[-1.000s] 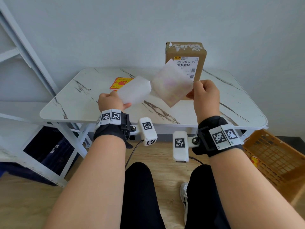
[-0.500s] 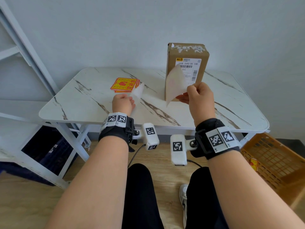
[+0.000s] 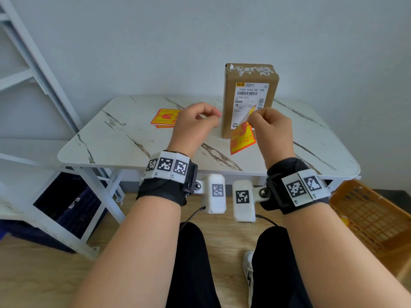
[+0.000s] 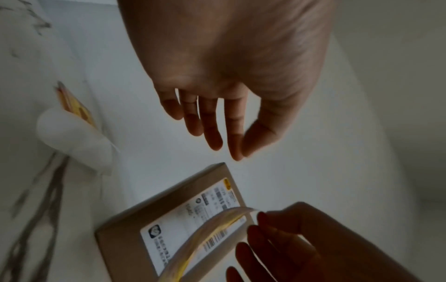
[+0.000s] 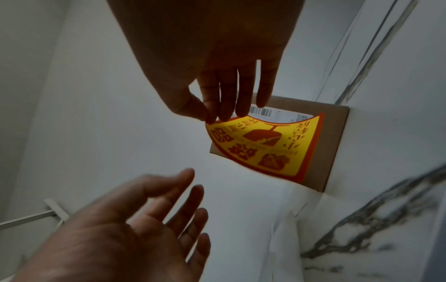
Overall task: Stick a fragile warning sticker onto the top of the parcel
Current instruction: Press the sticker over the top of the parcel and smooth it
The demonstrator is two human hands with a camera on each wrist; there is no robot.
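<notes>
The brown cardboard parcel stands upright at the back of the marble table, its white shipping label facing me. My right hand pinches the top edge of a yellow and red fragile sticker, which hangs curled in front of the parcel's lower front. The right wrist view shows the sticker's printed face against the parcel. My left hand hovers just left of the parcel, fingers relaxed and holding nothing. A curled white backing sheet lies on the table.
A stack of the same stickers lies on the table left of my left hand. An orange slatted basket sits on the floor at the right. A white metal rack stands at the left with a dark crate beneath.
My left hand has let go of the white backing sheet and moved right toward the parcel. My right hand has turned the sticker so it hangs in front of the parcel.
</notes>
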